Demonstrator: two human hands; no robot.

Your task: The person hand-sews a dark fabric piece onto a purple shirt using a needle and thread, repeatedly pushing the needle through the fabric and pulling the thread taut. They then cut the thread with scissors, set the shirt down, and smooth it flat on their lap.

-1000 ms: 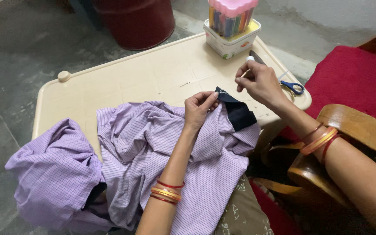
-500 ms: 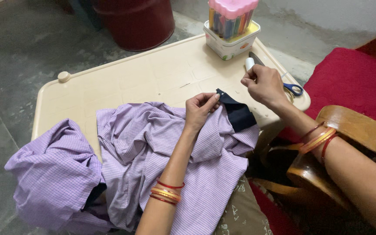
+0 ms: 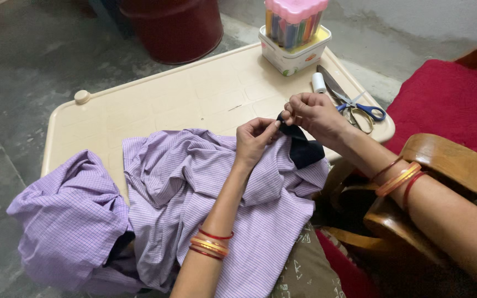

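So you've got both hands meeting at the dark patch (image 3: 302, 144) of the lilac checked shirt (image 3: 211, 204), at the shirt's far-right corner. Your left hand (image 3: 255, 140) is closed in a pinch — thumb and fingertips pressed on the dark cloth's near edge, w/ the rest of the fingers curled. Your right hand (image 3: 314, 113) is closed too, fingers bunched tight just beyond the patch's top corner, touching it; whether it has a needle or thread in that pinch is too small to tell.

How far along, judged from what lies there: the shirt is spread over the cream table (image 3: 155, 105) and spills off its near-left edge in a crumpled heap, so only this one corner is being handled — the rest lies loose and unworked. The patch looks partly lifted from the lilac cloth, so the hand-work on it seems to be mid-way, not finished. No visible seam line to say how much is done; can't tell.

Tools sit beyond the shirt, on the table's far-right side: blue-handled scissors (image 3: 354, 102) lying flat, a white thread spool (image 3: 319, 83) upright beside them, and a white box (image 3: 293, 52) w/ a pink-lidded pen case on it. None is touched now — both hands are well clear of them.
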